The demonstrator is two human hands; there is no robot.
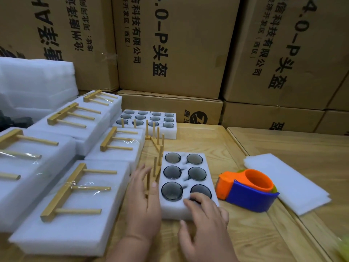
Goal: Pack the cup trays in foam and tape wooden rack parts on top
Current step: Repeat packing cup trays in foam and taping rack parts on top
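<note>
A white foam cup tray (186, 183) with six dark cups set in its holes lies on the wooden table (251, 235), and everything else is placed here relative to it. The right hand (204, 214) rests on the tray's near end, fingers spread and lightly bent over the nearest right-hand cup, pinching nothing. The left hand (144, 191) lies flat against the tray's left side with fingers straight and slightly apart, reaching among the loose wooden rack parts (155, 148) (upright pegs on thin bars) that stand just beside the tray's left edge and trail away beyond its far end.

Just right of the tray sits an orange and blue tape dispenser (247, 188), close but apart from it. Farther right, past the dispenser, a loose stack of foam sheets (283, 180) lies flat on the table. Beyond the tray's far end is a second foam tray (149, 121) holding twelve cups. Left of the tray, closed foam packs (71, 210) are laid side by side, each with a wooden comb-shaped rack piece taped on top under clear tape. Farther left and behind these is a pile of foam blocks (35, 82). Behind everything rise stacked cardboard boxes (179, 46) with printed black characters.
</note>
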